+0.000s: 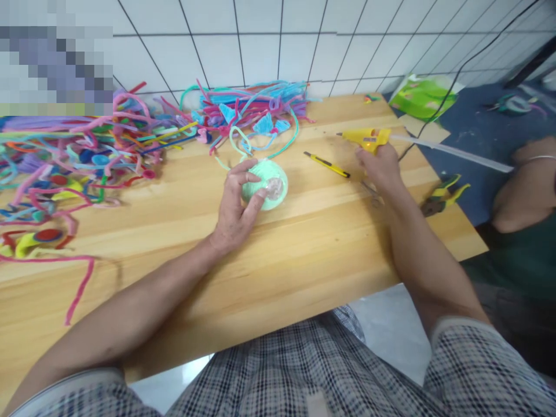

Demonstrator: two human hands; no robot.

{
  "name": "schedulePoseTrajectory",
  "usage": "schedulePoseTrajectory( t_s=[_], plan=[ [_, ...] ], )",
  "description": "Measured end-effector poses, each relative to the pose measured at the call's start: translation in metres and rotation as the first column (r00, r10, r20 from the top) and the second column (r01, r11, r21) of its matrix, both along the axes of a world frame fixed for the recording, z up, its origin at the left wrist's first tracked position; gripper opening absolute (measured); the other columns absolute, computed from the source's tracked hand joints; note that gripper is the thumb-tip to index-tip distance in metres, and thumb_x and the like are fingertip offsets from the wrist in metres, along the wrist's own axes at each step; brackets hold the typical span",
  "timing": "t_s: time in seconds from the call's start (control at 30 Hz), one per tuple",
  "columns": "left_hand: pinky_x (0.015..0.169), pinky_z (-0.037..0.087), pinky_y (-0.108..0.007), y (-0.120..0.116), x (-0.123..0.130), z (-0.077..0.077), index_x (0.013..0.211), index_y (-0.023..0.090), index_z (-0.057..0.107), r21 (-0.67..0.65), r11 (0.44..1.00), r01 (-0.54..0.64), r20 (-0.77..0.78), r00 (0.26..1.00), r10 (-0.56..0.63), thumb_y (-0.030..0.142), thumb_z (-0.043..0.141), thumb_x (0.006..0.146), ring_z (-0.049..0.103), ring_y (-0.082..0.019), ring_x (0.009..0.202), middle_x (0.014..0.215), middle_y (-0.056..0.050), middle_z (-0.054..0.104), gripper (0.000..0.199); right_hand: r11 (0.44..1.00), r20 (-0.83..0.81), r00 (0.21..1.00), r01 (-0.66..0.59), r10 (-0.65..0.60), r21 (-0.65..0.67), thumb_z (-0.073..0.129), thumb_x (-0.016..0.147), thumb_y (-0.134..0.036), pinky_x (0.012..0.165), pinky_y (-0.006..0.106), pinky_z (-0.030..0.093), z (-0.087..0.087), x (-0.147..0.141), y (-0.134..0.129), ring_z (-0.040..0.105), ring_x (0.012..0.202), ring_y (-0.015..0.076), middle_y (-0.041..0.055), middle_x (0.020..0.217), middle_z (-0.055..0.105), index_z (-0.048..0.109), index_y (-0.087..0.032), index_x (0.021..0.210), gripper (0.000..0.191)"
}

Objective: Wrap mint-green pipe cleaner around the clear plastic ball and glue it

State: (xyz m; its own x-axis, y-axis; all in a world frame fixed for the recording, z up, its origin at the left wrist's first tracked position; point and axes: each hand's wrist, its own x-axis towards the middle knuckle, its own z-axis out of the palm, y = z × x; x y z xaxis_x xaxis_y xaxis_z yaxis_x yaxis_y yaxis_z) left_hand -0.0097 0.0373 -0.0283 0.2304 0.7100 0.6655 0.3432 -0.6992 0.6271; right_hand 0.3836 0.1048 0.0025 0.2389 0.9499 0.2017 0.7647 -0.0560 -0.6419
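My left hand (237, 205) is closed on a round mint-green piece (268, 174) that looks wound from pipe cleaner, with a clear shiny patch near its middle. Thumb and fingers press on its left side and top. Loose green pipe cleaner ends (240, 142) curl out behind it. In my right hand (382, 165) is a yellow hot glue gun (367, 137), its nozzle pointing left and a long translucent glue stick (456, 153) sticking out of its back. A yellow utility knife (326, 164) lies on the table between my hands. Small scissors (372, 194), partly hidden, lie below my right hand.
Heaps of colourful pipe cleaners (256, 107) cover the table's back and left side (87, 156). Yellow-handled pliers (443, 197) lie at the right edge. Beyond are a green packet (423, 95), a black cord (460, 72) and another person's arm (530, 179). A tiled wall (260, 55) stands behind.
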Motion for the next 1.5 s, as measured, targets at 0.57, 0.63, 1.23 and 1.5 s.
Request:
schedulePoseTrajectory(
  t_s=[0.57, 0.63, 1.23, 1.5],
  plan=[
    [0.133, 0.049, -0.057, 0.008, 0.005, -0.012, 0.156, 0.025, 0.05, -0.04, 0.995, -0.089, 0.02, 0.996, 0.09, 0.062, 0.05, 0.116, 0.059, -0.032, 0.153, 0.158, -0.017, 0.062, 0.054, 0.974, 0.333, 0.931, 0.197, -0.149, -0.115, 0.086, 0.071, -0.042, 0.07, 0.045, 0.043, 0.04, 0.012, -0.041, 0.051, 0.065, 0.0264, 0.0043, 0.062, 0.059, 0.056, -0.032, 0.062, 0.033],
    [0.134, 0.048, -0.058, 0.008, 0.006, -0.012, 0.156, 0.025, 0.049, -0.053, 0.996, -0.065, 0.03, 0.997, 0.067, 0.058, 0.053, 0.116, 0.059, -0.032, 0.154, 0.158, -0.018, 0.061, 0.052, 0.99, 0.329, 0.941, 0.113, -0.079, -0.087, 0.085, 0.073, -0.047, 0.063, 0.042, 0.037, 0.046, 0.002, -0.056, 0.049, 0.06, 0.0259, 0.0037, 0.058, 0.059, 0.059, -0.033, 0.06, 0.032],
    [0.134, 0.048, -0.057, 0.005, 0.011, -0.012, 0.156, 0.023, 0.047, -0.13, 0.99, -0.05, 0.139, 0.988, 0.068, 0.063, 0.053, 0.115, 0.057, -0.033, 0.156, 0.159, -0.02, 0.058, 0.058, 0.826, 0.188, 0.81, -0.511, 0.555, -0.238, 0.071, 0.093, -0.036, 0.086, 0.036, 0.049, 0.062, -0.201, 0.091, 0.073, 0.099, 0.026, 0.0106, 0.109, 0.086, 0.079, -0.019, 0.099, 0.019],
    [0.136, 0.046, -0.055, 0.005, 0.01, -0.009, 0.156, 0.021, 0.049, -0.151, 0.989, -0.005, 0.195, 0.98, 0.035, 0.063, 0.059, 0.113, 0.056, -0.033, 0.156, 0.159, -0.019, 0.059, 0.06, 0.84, 0.166, 0.83, -0.493, 0.532, -0.226, 0.066, 0.091, -0.024, 0.079, 0.032, 0.048, 0.044, -0.232, 0.125, 0.073, 0.091, 0.0227, 0.0071, 0.097, 0.084, 0.08, -0.017, 0.089, 0.015]
  ],
)
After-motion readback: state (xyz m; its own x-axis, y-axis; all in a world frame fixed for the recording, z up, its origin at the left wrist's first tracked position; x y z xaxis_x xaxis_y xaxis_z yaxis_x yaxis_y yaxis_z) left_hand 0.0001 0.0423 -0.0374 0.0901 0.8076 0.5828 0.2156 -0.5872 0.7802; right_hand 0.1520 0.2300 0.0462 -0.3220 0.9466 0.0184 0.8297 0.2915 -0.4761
